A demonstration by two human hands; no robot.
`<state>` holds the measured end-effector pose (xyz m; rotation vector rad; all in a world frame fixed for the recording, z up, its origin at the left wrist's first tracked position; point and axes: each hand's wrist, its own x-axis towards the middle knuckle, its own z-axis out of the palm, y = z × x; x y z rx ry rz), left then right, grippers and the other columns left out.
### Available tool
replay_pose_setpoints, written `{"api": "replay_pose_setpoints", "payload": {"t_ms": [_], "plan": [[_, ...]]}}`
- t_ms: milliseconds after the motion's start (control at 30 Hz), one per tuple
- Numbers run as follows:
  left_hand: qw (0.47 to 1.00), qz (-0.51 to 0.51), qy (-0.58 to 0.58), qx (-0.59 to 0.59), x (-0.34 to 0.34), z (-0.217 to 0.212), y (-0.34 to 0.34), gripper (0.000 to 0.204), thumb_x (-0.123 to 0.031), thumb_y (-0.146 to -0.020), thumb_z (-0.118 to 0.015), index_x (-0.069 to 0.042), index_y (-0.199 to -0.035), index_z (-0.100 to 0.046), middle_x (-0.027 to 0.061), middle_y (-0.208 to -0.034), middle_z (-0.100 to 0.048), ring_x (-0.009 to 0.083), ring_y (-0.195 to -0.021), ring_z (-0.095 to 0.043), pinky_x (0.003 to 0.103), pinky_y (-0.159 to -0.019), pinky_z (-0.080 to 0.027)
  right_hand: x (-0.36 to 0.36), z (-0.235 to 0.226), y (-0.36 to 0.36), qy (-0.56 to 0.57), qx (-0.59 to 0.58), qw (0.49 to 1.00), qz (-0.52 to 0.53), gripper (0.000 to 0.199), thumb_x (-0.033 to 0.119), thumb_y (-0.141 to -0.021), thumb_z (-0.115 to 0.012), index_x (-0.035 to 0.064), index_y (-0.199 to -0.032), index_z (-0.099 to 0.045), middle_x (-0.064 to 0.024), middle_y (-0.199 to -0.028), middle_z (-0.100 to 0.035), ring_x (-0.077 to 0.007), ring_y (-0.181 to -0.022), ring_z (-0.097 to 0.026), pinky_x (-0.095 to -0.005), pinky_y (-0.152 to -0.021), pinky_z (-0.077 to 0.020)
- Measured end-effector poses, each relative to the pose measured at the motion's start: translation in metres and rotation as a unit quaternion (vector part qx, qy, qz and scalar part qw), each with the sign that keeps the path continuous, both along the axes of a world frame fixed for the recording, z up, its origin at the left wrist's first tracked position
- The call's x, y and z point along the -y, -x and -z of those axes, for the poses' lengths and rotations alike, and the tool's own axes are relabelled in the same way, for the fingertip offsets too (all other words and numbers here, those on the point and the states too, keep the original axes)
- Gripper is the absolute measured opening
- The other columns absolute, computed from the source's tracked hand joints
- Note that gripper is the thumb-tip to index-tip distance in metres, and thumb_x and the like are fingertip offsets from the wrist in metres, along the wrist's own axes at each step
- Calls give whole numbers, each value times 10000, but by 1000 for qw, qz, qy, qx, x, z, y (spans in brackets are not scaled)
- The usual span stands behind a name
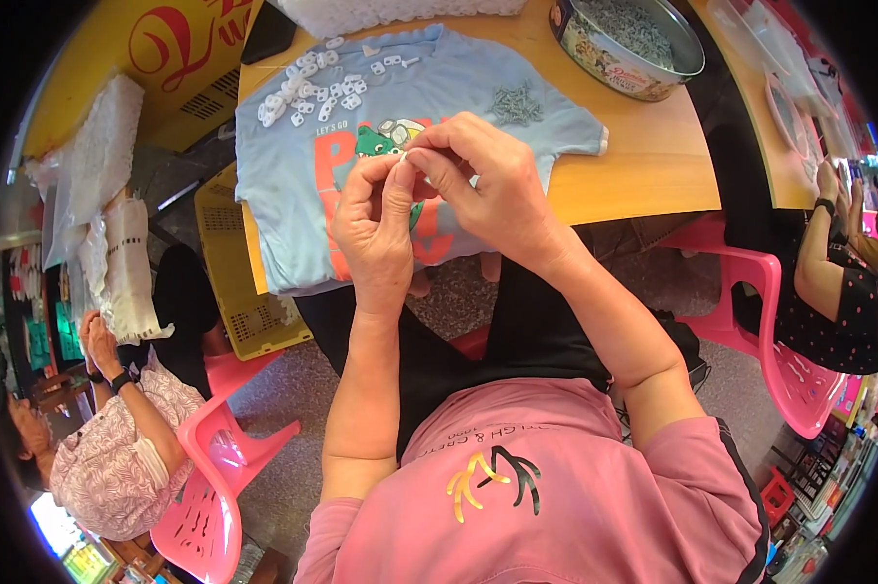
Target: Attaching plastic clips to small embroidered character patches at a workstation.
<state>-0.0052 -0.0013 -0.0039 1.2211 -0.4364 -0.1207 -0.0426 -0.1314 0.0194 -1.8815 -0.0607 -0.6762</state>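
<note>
Small white holed plastic pieces (312, 88) lie on light-blue printed fabric T-shirt (281, 185). Left hand (375, 219) pinches tiny white piece (404, 156) above shirt. Right hand (487, 185) presses thumb and forefinger together beside it; contents hidden. Grey screw-like pieces (519, 103) heap on shirt. Round printed metal tin (609, 70), holding more, sits on yellow-brown wooden tabletop (643, 161).

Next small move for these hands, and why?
Probably settle the small white piece in the grip before reaching away: left hand and right hand pinch at it, while loose white pieces and small grey parts lie apart on the blue shirt.
</note>
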Motion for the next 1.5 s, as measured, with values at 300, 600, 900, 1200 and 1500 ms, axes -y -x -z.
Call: {"api": "replay_pose_setpoints", "payload": {"t_ms": [300, 600, 900, 1200, 1500], "plan": [[999, -14, 23, -27, 1, 2, -2, 100, -80, -979, -573, 4, -1024, -603, 44, -894, -632, 101, -765, -615, 250, -746, -529, 70, -13, 9, 64, -37, 993, 87, 124, 72, -884, -685, -21, -962, -663, -35, -797, -626, -85, -652, -554, -226, -600, -462], [999, -5, 29, -30, 1, -1, -1, 98, -68, -976, -572, 9, -1030, -599, 55, -899, -636, 113, -779, -623, 262, -746, -537, 80, -7, 16, 305, -86, 948, 27, 96, 68, -840, -686, 18, -921, -677, -82, -816, -610, -228, -705, -602, -314, -648, -483], [999, 1, 17, -32, 1, -3, 0, 92, -71, -976, -572, 5, -1023, -597, 46, -853, -631, 101, -774, -620, 242, -740, -523, 79, -19, 3, 432, -119, 894, -25, 94, 123, -848, -654, 57, -914, -641, -88, -866, -598, -313, -770, -617, -397, -660, -487], [999, -10, 0, -35, 2, -5, 1, 96, -89, -978, -578, 0, -1009, -595, 35, -839, -632, 82, -758, -614, 228, -711, -513, 73, -23, -3, 306, -81, 948, -43, 114, 73, -873, -649, 32, -979, -646, -78, -830, -619, -204, -695, -603, -298, -620, -480], [999, -10, -23, -21, 0, -8, 1, 96, -97, -979, -576, -5, -998, -593, 50, -873, -664, 86, -755, -627, 228, -709, -533, 22, -18, 1, -284, -198, 933, -93, 162, 154, -937, -650, 15, -1017, -677, 16, -756, -615, -56, -672, -546, -198, -618, -445]]}}
